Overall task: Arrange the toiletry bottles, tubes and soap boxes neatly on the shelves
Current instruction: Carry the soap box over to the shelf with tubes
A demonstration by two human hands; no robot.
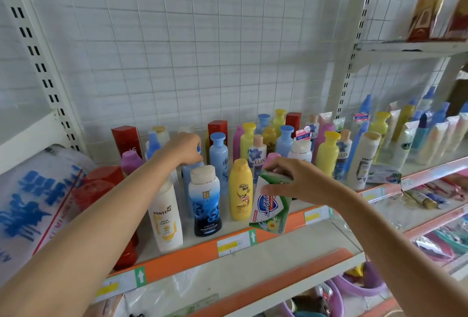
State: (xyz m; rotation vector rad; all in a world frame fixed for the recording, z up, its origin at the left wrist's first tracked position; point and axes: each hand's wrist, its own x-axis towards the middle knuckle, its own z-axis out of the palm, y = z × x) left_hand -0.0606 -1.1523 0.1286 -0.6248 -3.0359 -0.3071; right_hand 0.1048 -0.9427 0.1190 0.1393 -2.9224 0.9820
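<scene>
You're holding a green soap box in your right hand, fingers and thumb pinching it near the top edge. The box is hanging tilted, w/ its lower corner over the orange shelf edge, just in front of the yellow bottle and not yet resting on anything. Your left hand is reaching into the middle row, fingers curling over the cap of a light blue bottle behind the white-capped dark blue bottle; it's gripping that one from above.

Judging by this, you're doing two things at once: shifting a bottle w/ the left and looking for a slot for the soap w/ the right. Tips:

- Finish the left-hand move first. The bottles are packed tight, touching each other, so lift straight up, don't drag sideways, or the neighbours, esp. the tall white bottle at the front edge, could tip off.
- Square the soap box before setting it down; it's tilted now and would land on a corner.
- There's another soap box lying flat further right on the same shelf, beside a white bottle. Prob. best to group the two together there, not wedge this one among bottles.
- Keep labels facing front.
</scene>
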